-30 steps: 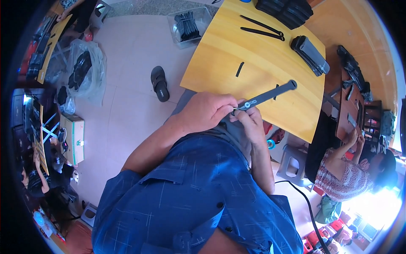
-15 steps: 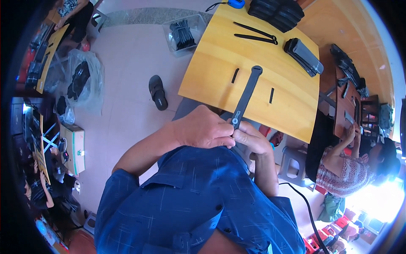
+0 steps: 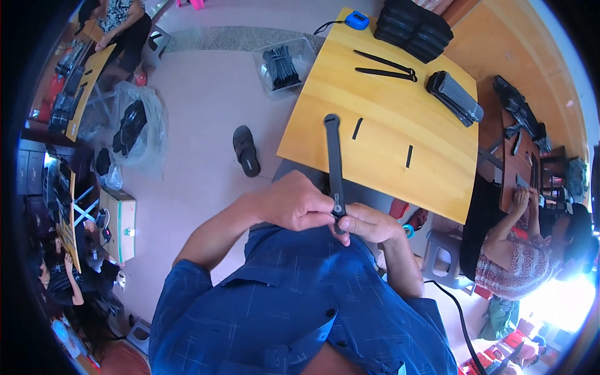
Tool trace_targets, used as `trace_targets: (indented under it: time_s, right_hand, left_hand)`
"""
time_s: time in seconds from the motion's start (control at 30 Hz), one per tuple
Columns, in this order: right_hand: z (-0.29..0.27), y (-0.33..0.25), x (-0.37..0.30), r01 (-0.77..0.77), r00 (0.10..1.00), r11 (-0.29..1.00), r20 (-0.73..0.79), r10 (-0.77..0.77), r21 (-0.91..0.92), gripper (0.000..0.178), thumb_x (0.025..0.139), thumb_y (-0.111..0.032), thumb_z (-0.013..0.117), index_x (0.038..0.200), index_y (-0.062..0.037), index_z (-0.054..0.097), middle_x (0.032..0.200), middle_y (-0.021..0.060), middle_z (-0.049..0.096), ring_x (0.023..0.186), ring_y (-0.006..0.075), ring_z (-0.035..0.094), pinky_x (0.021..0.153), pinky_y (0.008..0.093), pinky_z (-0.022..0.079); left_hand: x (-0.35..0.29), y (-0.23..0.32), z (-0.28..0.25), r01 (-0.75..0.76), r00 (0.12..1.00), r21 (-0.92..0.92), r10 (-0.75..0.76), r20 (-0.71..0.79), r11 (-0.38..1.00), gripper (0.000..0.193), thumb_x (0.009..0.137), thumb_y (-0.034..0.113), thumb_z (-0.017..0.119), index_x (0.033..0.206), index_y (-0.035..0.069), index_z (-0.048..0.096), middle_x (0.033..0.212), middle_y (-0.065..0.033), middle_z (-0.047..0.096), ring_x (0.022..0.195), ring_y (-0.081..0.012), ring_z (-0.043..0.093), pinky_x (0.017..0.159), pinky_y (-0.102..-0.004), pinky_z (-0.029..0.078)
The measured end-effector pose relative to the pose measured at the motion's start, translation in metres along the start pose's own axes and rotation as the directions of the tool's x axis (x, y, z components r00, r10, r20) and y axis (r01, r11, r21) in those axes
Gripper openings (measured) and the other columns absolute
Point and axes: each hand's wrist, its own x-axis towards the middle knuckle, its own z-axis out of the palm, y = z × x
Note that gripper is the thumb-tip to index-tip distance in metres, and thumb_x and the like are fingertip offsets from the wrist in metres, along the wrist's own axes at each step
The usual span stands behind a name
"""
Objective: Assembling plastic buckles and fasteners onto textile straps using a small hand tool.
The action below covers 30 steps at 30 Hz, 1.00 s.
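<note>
A long black strap (image 3: 334, 159) stands out from its near end, pinched between the fingers of the left hand (image 3: 297, 203) and the right hand (image 3: 373, 224) just above the worker's blue shirt (image 3: 294, 312), its far end reaching over the edge of the yellow counter (image 3: 381, 150). The work looks mid-way: two short black pieces (image 3: 357, 128) lie loose on the counter, near stacked black straps (image 3: 454, 97). What the fingertips do at the strap's end is hidden.

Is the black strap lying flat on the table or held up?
Held up: both hands, left and right, pinch the black strap at its near end.
</note>
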Motion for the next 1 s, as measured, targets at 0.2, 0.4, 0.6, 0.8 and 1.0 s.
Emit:
trace_targets:
  time_s: [0.2, 0.4, 0.6, 0.8, 1.0]
  right_hand:
    - [0.001, -0.007, -0.043, -0.205, 0.969, 0.979, 0.140, 0.204, -0.010, 0.048, 0.113, -0.047, 0.042, 0.098, -0.0044, 0.058, 0.077, 0.0009, 0.058, 0.070, 0.0144, 0.060, 0.067, 0.0313, 0.049]
    - [0.002, -0.006, -0.096, -0.221, 0.947, 0.971, 0.216, 0.237, -0.093, 0.048, 0.113, -0.044, 0.043, 0.100, -0.0024, 0.061, 0.081, 0.0046, 0.064, 0.072, 0.0152, 0.063, 0.068, 0.0318, 0.050]
    - [0.017, 0.005, -0.125, -0.016, 0.964, 0.981, -0.257, 0.067, 0.194, 0.040, 0.111, -0.036, 0.054, 0.111, 0.0026, 0.066, 0.093, 0.0130, 0.070, 0.091, 0.0224, 0.070, 0.082, 0.0367, 0.054]
    - [0.027, 0.026, -0.082, 0.292, 0.767, 0.927, -0.636, -0.081, 0.234, 0.033, 0.109, -0.027, 0.058, 0.126, 0.0023, 0.061, 0.110, 0.0146, 0.073, 0.102, 0.0222, 0.071, 0.092, 0.0356, 0.056]
    - [0.026, 0.040, -0.077, 0.463, 0.661, 0.864, -0.726, -0.189, 0.198, 0.029, 0.110, -0.021, 0.057, 0.130, 0.0004, 0.060, 0.119, 0.0162, 0.072, 0.108, 0.0216, 0.069, 0.097, 0.0373, 0.055]
  left_hand:
    - [-0.037, -0.039, -0.079, 0.224, 0.972, 0.492, -0.157, -0.175, 0.841, 0.019, 0.094, 0.026, 0.069, 0.082, 0.012, 0.065, 0.071, -0.0105, 0.065, 0.067, -0.0351, 0.066, 0.060, -0.0469, 0.051]
    - [-0.110, -0.060, -0.184, 0.622, 0.749, 0.522, -0.247, -0.615, 0.584, 0.031, 0.099, 0.027, 0.066, 0.081, 0.002, 0.062, 0.075, -0.0202, 0.063, 0.071, -0.0417, 0.063, 0.063, -0.0475, 0.049]
    - [-0.116, -0.028, -0.219, 0.671, 0.741, 0.636, -0.327, -0.586, 0.382, 0.026, 0.098, 0.023, 0.069, 0.083, 0.003, 0.063, 0.073, -0.0197, 0.060, 0.065, -0.0412, 0.061, 0.059, -0.0457, 0.047]
    - [-0.011, -0.022, -0.166, 0.527, 0.838, 0.651, -0.209, -0.503, 0.547, 0.014, 0.095, 0.020, 0.071, 0.095, 0.007, 0.074, 0.075, -0.0159, 0.066, 0.069, -0.0374, 0.067, 0.061, -0.0441, 0.051]
    - [0.112, -0.030, -0.103, 0.242, 0.942, 0.427, -0.105, -0.319, 0.871, 0.015, 0.094, 0.018, 0.071, 0.091, 0.004, 0.074, 0.072, -0.0151, 0.066, 0.059, -0.0312, 0.064, 0.056, -0.0394, 0.049]
